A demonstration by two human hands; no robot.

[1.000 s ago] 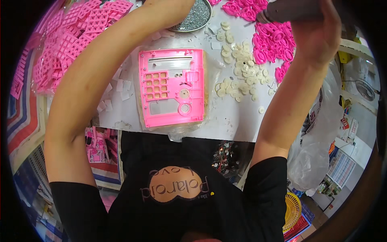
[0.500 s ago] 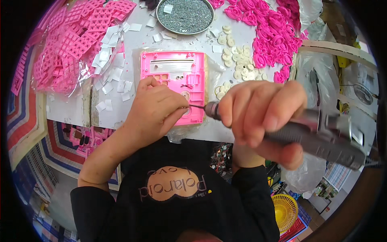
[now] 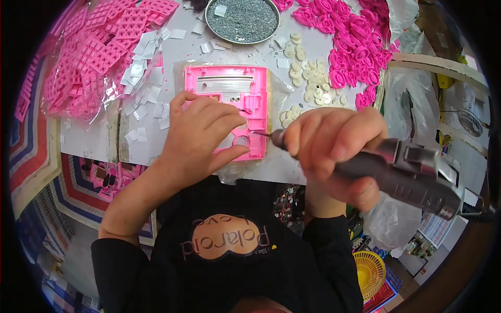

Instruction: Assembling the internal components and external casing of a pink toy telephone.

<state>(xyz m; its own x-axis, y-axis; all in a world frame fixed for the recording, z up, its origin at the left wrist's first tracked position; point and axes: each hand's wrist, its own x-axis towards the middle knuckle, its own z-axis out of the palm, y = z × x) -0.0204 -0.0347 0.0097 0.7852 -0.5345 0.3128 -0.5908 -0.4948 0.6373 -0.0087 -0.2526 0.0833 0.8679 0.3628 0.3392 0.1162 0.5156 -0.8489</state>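
A pink plastic casing (image 3: 255, 112) lies open side up on a clear plastic bag in front of me, its ribs and round openings showing. My left hand (image 3: 201, 138) rests over its left and lower part, thumb and forefinger spread apart with nothing seen between them. It hides much of that side. In my right hand (image 3: 339, 151) I grip a dark grey electric screwdriver (image 3: 404, 180), lying nearly level. Its thin bit points left, and the tip is over the casing's right half, near the round opening. Whether the tip touches plastic I cannot tell.
Behind the casing stands a round metal dish of small screws (image 3: 242, 23). Cream discs (image 3: 319, 88) and a heap of pink looped parts (image 3: 355, 47) lie to the right. At left are bagged pink grid pieces (image 3: 94, 62) and white paper squares (image 3: 138, 73).
My left thumb and forefinger, pinched at the screwdriver's tip before, have spread apart. The screwdriver has shifted slightly, its tip now a little higher and further right.
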